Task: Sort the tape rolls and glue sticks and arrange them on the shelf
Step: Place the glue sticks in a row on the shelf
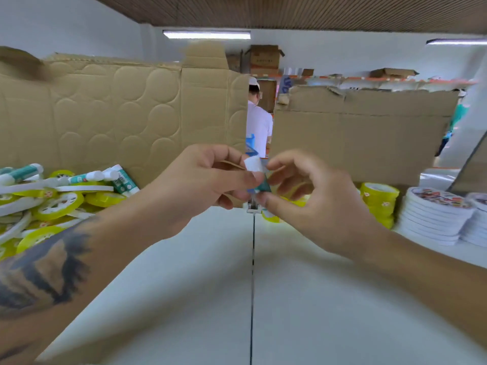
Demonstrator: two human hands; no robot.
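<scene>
Both hands hold one glue stick (257, 177) above the shelf (184, 285).

Left hand (203, 185) grips it, right hand (311, 198) pinches it; mixed pile (52, 201) at left edge, yellow tape stack (379, 201) and white rolls (434, 217) right, cardboard (118, 109) behind.

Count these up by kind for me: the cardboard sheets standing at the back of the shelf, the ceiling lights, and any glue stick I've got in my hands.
cardboard sheets: 2
ceiling lights: 2
glue stick, pinched between left hand and right hand: 1
Total: 5
</scene>
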